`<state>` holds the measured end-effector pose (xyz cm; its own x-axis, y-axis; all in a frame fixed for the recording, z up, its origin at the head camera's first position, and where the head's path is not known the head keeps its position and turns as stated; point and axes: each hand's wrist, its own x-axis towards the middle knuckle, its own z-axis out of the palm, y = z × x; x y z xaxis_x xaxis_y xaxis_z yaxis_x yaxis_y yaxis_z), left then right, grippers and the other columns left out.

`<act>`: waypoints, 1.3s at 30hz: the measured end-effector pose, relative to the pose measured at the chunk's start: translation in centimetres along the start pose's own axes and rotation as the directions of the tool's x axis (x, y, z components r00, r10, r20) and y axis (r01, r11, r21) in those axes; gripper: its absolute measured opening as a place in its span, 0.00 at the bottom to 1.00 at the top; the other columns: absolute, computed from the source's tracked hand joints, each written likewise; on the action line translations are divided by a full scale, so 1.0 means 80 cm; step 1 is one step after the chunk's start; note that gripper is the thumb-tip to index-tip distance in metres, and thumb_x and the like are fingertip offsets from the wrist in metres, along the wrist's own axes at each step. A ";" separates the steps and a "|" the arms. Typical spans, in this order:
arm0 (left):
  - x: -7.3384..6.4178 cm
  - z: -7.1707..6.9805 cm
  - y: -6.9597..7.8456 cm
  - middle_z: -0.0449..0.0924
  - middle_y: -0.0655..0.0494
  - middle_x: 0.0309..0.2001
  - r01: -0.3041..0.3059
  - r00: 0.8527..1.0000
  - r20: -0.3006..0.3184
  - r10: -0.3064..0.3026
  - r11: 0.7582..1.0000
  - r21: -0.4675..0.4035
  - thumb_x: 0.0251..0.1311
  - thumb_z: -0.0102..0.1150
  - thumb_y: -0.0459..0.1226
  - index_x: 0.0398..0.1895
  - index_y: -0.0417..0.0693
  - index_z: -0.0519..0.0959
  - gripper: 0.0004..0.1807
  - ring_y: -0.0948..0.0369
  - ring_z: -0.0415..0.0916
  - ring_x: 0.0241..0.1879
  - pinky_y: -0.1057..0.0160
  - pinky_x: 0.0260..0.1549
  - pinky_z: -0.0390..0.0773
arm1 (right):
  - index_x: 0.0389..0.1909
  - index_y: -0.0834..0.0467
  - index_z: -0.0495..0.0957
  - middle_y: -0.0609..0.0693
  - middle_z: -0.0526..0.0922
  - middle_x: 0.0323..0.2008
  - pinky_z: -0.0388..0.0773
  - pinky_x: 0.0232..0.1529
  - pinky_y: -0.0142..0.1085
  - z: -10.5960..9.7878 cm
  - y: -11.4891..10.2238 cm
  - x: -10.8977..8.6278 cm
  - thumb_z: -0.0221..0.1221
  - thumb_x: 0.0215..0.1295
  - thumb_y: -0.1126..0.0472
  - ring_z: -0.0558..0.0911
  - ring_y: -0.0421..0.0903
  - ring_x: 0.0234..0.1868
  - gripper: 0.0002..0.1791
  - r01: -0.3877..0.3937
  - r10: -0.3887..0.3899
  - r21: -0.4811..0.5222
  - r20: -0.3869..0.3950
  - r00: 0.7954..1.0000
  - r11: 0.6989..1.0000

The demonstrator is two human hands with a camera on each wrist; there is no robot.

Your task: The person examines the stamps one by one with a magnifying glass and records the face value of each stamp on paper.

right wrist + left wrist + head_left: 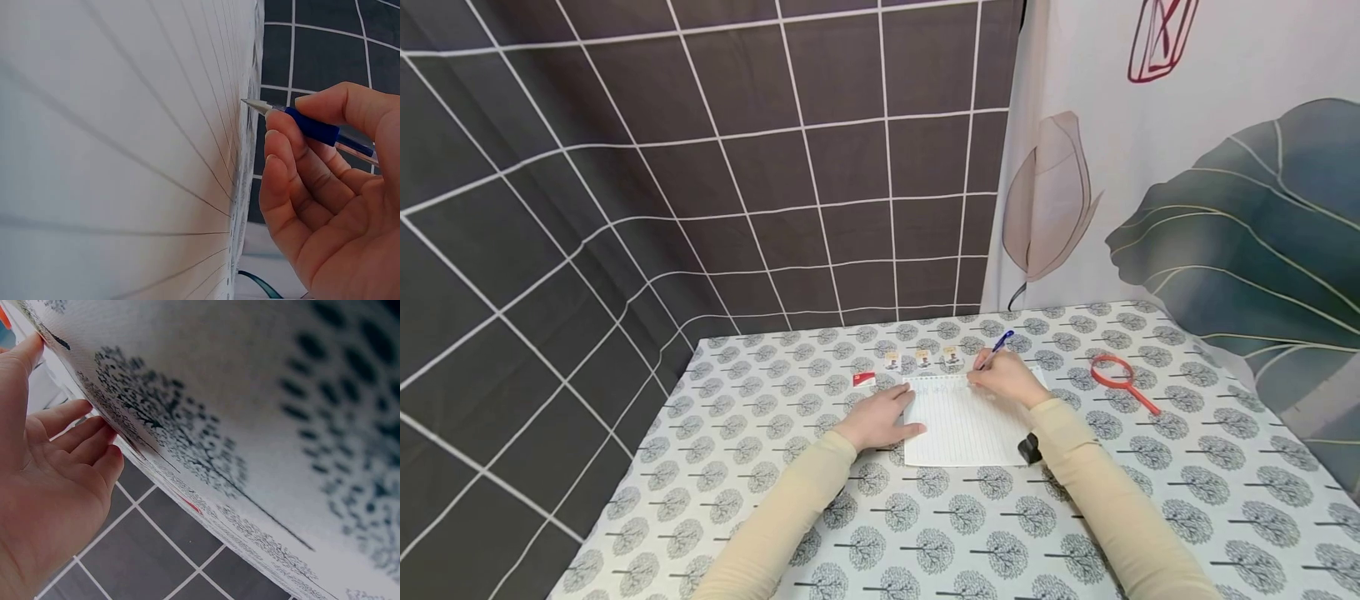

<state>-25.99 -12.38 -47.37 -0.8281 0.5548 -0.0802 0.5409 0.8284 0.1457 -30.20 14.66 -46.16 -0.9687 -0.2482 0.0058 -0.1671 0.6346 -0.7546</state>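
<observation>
A lined notepad (958,437) with a perforated top edge lies flat on the table, with faint marks on its upper lines. My right hand (1009,379) pinches a blue pen (1002,339) between thumb and fingers over the pad's top part. In the right wrist view the pen (315,131) points its metal tip at the paper (125,137); whether it touches, I cannot tell. At the pad's left edge rests my left hand (878,419), its fingers loosely extended and its thumb on the page. The left wrist view shows that hand (65,475) holding nothing.
Three small picture cards (922,360) lie in a row beyond the pad. A small red and white piece (864,379) sits left of them. To the right lies a red magnifying glass (1144,402). The tree-print tablecloth (760,450) meets a dark checked curtain (842,167) behind.
</observation>
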 end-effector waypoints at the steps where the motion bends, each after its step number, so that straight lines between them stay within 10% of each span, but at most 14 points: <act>1: 0.000 0.000 0.000 0.59 0.45 0.76 0.000 1.000 0.000 0.000 1.000 0.001 0.69 0.49 0.63 0.75 0.42 0.65 0.43 0.49 0.60 0.73 0.50 0.70 0.65 | 0.37 0.59 0.78 0.53 0.83 0.24 0.78 0.31 0.35 0.000 0.000 0.000 0.63 0.63 0.59 0.79 0.46 0.24 0.08 0.003 -0.003 -0.003 0.001 1.000 1.000; 39: 0.002 0.002 -0.001 0.59 0.45 0.76 0.003 1.000 0.007 -0.003 1.000 0.019 0.70 0.49 0.63 0.75 0.42 0.64 0.43 0.50 0.59 0.74 0.52 0.71 0.63 | 0.34 0.59 0.78 0.51 0.81 0.21 0.79 0.36 0.37 -0.004 0.004 0.000 0.62 0.65 0.59 0.79 0.45 0.23 0.07 0.041 -0.040 -0.029 0.034 0.999 0.999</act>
<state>-26.10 -12.34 -47.55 -0.8286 0.5530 -0.0873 0.5414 0.8312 0.1267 -30.27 15.09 -46.19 -0.9544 -0.2982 0.0139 -0.2121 0.6448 -0.7343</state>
